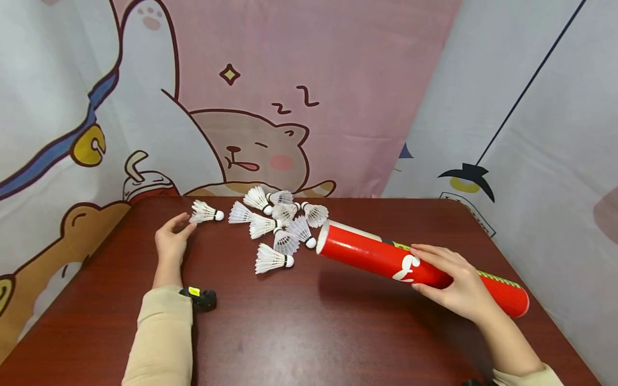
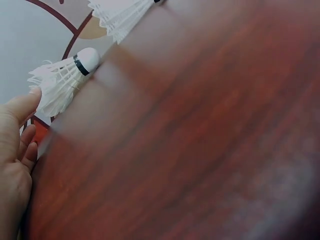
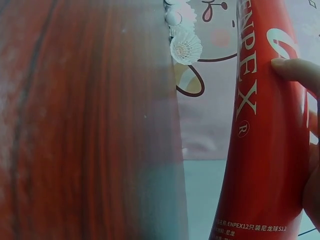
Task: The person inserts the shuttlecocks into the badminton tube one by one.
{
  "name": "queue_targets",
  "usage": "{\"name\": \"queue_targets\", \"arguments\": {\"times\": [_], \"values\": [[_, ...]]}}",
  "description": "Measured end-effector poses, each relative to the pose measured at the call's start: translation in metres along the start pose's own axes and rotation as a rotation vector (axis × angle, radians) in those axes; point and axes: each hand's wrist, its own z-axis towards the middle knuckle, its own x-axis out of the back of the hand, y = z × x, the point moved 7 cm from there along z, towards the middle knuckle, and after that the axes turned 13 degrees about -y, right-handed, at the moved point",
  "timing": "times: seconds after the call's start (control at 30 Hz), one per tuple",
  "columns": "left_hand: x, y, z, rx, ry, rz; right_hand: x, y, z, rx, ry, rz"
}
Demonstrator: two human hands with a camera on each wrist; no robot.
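Note:
A white shuttlecock (image 1: 205, 212) with a dark band lies at the far left of the table, its cork pointing right. Beside its feathers is my left hand (image 1: 173, 241), thumb and fingers parted; in the left wrist view the thumb tip overlaps the skirt edge of that shuttlecock (image 2: 62, 82). With my right hand (image 1: 458, 281) I grip a long red shuttlecock tube (image 1: 359, 252) around its middle. The tube is tilted over the right side of the table, its pale end raised toward the shuttlecocks. In the right wrist view, the thumb presses on the tube (image 3: 270, 150), which bears ENPEX lettering.
Several more shuttlecocks (image 1: 263, 225) lie in a loose cluster at the back middle of the brown table (image 1: 299, 327). One shuttlecock (image 1: 271, 260) sits in front of the cluster. A cartoon-print curtain (image 1: 357, 96) hangs right behind the table's back edge.

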Motion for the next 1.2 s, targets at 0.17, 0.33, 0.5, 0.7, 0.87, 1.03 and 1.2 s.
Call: {"name": "queue_targets", "arguments": {"times": [0.17, 0.33, 0.5, 0.7, 0.87, 1.03, 1.2], "values": [[-0.0019, 0.0015, 0.0030, 0.019, -0.053, 0.119, -0.0008, -0.0003, -0.0001, -0.004, -0.003, -0.001], [-0.0029, 0.0021, 0.0043, 0.029, -0.080, 0.174, -0.0015, -0.0003, 0.0004, -0.011, -0.007, -0.003], [-0.0046, 0.0051, 0.0025, 0.029, -0.082, 0.254, -0.0014, 0.0000, -0.0001, -0.008, -0.006, 0.000], [-0.0048, 0.0070, -0.0012, 0.032, -0.084, 0.295, -0.0020, 0.0001, -0.0007, -0.014, -0.010, 0.001], [-0.0043, 0.0056, -0.0025, 0.024, -0.083, 0.280, -0.0018, -0.0007, -0.0008, -0.011, -0.010, 0.005], [-0.0039, 0.0027, -0.0023, 0.028, -0.083, 0.274, -0.0012, -0.0022, -0.0007, -0.020, -0.010, -0.009], [-0.0042, 0.0057, -0.0049, 0.018, -0.081, 0.267, -0.0007, -0.0028, -0.0009, -0.030, -0.009, -0.020]]}}
